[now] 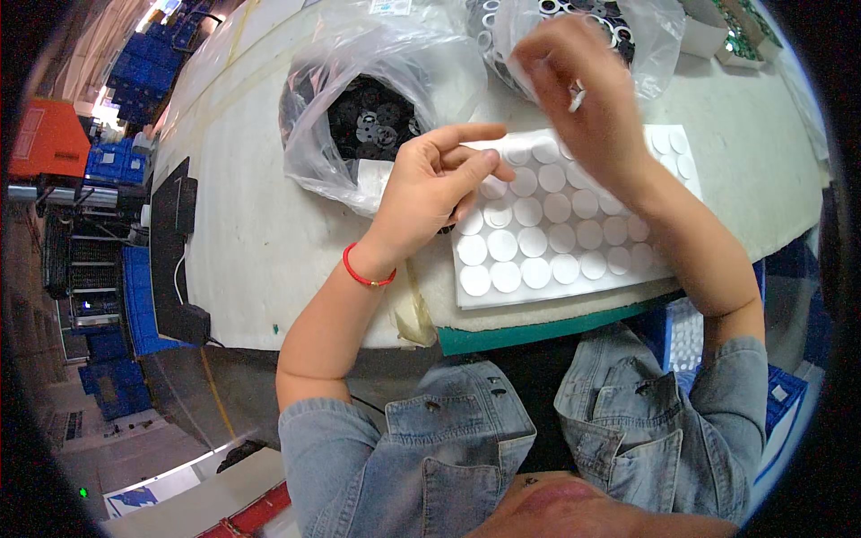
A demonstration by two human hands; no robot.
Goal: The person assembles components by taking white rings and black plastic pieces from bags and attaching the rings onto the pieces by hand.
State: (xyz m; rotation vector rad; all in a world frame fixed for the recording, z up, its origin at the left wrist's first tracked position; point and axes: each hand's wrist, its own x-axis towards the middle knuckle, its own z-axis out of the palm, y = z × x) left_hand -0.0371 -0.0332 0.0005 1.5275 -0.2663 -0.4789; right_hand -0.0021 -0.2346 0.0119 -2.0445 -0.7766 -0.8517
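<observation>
My left hand is over the left side of a white sheet bearing rows of round white discs. Its index finger is stretched out and the other fingers are loosely bent, with nothing visible between thumb and index. A small dark bit shows below the palm; whether the hand touches it I cannot tell. My right hand, smeared by motion, is raised beyond the sheet, in front of a clear bag of white and black rings. Its fingers are closed round a small white piece, probably a ring.
Left of the sheet stands a clear plastic bag with black, disc-like parts inside. Open boxes of green parts are at the far right. A black strip with a cable lies along the table's left edge.
</observation>
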